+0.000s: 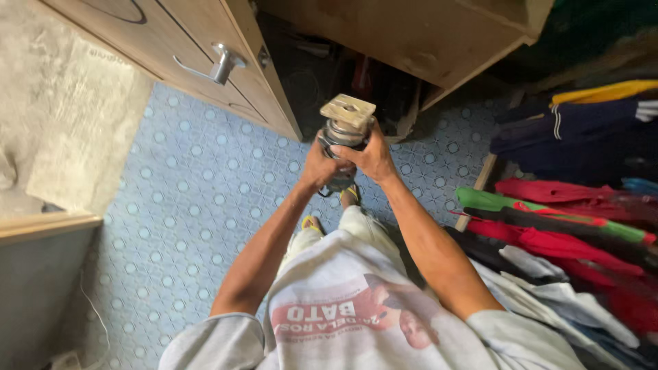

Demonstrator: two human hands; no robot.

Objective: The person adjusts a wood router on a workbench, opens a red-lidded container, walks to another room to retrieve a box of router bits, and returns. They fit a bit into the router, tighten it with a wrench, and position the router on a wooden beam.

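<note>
Left hand (319, 166) and right hand (371, 156) both wrapped tight round grey metal cylinder part (343, 137), frame centre; square tan plate (348, 111) tops it, above fingers. Held out over feet in yellow sandals (312, 223). Blue patterned floor (185, 199) below. Wooden cabinet with metal handle (218, 66) upper left. Folded clothes (562, 219) stacked right.

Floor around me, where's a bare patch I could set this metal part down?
The blue patterned floor is bare between the wooden drawer cabinet and your legs. A smaller bare strip lies below the open cabinet. The right is crowded with folded clothes. Both hands grip the metal part.
</note>
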